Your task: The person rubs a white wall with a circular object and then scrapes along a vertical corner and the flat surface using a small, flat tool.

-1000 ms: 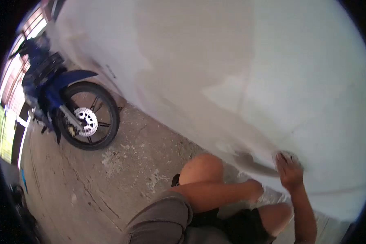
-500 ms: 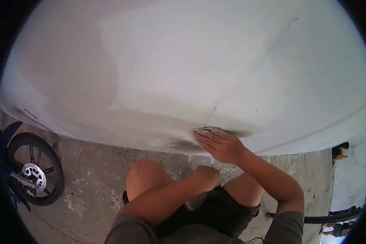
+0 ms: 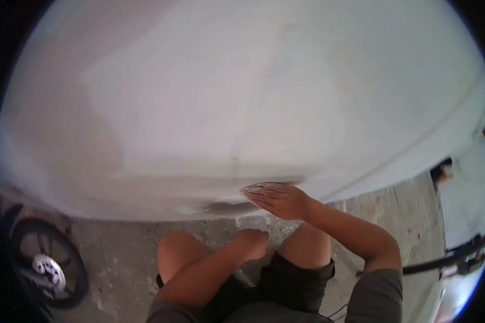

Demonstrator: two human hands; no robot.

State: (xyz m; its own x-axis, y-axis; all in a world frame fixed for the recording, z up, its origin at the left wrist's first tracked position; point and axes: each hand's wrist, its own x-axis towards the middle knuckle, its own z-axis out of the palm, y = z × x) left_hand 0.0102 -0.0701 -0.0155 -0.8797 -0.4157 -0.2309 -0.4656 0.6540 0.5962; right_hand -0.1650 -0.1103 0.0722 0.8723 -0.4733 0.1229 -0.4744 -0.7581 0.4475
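My right hand (image 3: 277, 200) lies against the lower part of a large pale, curved panel (image 3: 199, 118), its dusty fingers held together and pressed flat. Under the fingers shows the thin dark edge of what looks like sandpaper (image 3: 257, 185); most of it is covered. Greyish smudges and a darker patch (image 3: 229, 208) mark the panel around that hand. My left hand (image 3: 253, 243) is curled closed between my knees, below the panel's bottom edge. Its fingertips are turned away, so whatever it may hold is hidden.
A motorcycle wheel (image 3: 48, 264) with a brake disc stands at the left on a worn concrete floor (image 3: 113, 258). To the right, a dark tube-like bar (image 3: 447, 261) crosses near my elbow. Blurred dark items sit by the pale wall (image 3: 466, 188).
The view has shifted, with the panel's marks now farther left and its lower edge lower in view. My right hand stays pressed on the panel; my left stays curled.
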